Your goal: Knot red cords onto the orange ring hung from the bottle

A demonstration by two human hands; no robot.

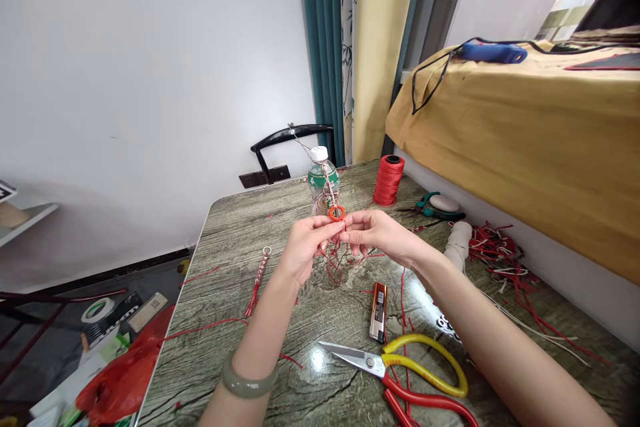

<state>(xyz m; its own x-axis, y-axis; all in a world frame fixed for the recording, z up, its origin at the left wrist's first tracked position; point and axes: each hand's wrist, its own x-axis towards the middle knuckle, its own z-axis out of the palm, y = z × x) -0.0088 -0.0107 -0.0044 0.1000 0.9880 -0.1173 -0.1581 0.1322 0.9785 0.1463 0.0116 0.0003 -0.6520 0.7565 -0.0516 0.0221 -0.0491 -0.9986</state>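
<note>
My left hand (306,247) and my right hand (376,233) meet above the middle of the table, both pinching thin red cords (334,265) that hang down in a tangle. The cords run from an orange ring (337,213) just above my fingertips. The ring is tied by a red-and-white braid to a water bottle (323,180) with a white cap standing behind it. A jade bangle (249,380) sits on my left wrist.
On the grey wood-grain table (235,227) lie a finished red-and-white braid (258,280), a lighter (379,311), yellow and red scissors (400,367), a red thread spool (389,180), a white spool (458,243) and cord scraps (500,260). A yellow-covered surface (525,147) rises to the right.
</note>
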